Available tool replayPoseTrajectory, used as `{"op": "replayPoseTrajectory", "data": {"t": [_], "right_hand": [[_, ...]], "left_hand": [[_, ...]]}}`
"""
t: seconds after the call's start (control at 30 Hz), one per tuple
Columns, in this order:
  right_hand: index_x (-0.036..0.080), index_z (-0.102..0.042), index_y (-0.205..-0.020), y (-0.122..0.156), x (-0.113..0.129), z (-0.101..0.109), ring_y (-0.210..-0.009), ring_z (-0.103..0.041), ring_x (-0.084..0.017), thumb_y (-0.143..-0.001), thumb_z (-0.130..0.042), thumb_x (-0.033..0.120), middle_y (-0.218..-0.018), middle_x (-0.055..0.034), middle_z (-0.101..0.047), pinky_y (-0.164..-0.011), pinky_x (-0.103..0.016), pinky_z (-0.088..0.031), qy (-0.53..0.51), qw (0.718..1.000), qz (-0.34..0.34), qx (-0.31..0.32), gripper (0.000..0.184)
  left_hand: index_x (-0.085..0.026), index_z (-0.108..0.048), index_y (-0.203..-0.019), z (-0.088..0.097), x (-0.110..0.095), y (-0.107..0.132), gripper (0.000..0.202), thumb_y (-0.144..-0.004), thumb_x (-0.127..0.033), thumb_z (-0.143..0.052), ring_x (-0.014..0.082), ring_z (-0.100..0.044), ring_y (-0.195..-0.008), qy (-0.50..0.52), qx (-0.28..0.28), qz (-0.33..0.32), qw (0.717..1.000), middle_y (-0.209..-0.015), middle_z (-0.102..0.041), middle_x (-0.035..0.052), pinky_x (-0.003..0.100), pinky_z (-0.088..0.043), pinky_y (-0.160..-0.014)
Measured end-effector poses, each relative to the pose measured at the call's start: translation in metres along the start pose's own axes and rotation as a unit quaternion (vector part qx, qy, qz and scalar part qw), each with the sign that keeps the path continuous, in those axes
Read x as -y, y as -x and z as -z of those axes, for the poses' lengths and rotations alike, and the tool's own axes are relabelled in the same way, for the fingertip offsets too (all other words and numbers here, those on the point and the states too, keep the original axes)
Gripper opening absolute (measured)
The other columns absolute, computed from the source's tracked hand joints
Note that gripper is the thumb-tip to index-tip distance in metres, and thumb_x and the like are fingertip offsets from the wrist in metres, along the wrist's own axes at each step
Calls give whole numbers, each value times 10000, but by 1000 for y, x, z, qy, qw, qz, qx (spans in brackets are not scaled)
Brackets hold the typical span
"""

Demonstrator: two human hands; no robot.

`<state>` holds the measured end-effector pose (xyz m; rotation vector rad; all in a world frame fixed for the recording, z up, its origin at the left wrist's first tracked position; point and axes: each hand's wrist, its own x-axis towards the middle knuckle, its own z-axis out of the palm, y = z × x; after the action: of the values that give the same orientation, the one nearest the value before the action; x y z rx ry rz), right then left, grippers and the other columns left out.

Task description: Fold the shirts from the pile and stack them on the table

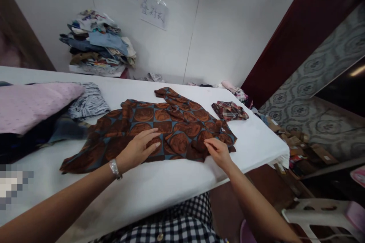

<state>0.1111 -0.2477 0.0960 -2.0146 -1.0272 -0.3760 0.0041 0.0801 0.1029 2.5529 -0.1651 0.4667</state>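
A brown shirt (159,121) with round orange and blue patterns lies spread on the white table (159,186). My left hand (138,150) rests flat on its near middle, fingers stretched out and together. A silver watch sits on that wrist. My right hand (217,151) pinches the shirt's near right edge between thumb and fingers.
A small plaid cloth (229,110) lies to the right of the shirt. A pink cloth (31,104) and a grey printed one (89,102) lie on dark garments at the left. A clothes pile (98,43) stands by the back wall. Boxes (299,146) clutter the floor at right.
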Motion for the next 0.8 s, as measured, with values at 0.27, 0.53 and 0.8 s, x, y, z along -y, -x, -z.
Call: {"op": "replayPoseTrajectory", "data": {"t": [0.27,0.53,0.8], "right_hand": [[213,-680,-965,11,-65,22,-942,-623,-211,-839,-493,213,-967,-72,-689,-872,-392,-506,87,991,-91,-52,226],[191,-633,-1173,24,-89,9,-1170,-541,-245,-752,-527,174,-1227,-113,-618,-1046,-465,-400,116,979,-170,9,435],[190,-622,-1200,32,-91,6,-1197,-518,-244,-796,-504,195,-1258,-113,-597,-1061,-462,-384,109,981,-158,10,422]], "left_hand": [[-206,-585,-1191,-46,-58,-56,341,-869,-281,-499,222,-507,-1183,-20,78,-118,990,-1281,-587,79,416,-401,-1018],[-175,-669,-996,-83,-82,-80,228,-790,-214,-581,253,-557,-994,-126,196,-163,959,-953,-666,107,434,-385,-914],[-200,-652,-824,-30,-71,-106,171,-817,-267,-494,186,-576,-862,51,12,-40,998,-863,-658,44,330,-445,-828]]}}
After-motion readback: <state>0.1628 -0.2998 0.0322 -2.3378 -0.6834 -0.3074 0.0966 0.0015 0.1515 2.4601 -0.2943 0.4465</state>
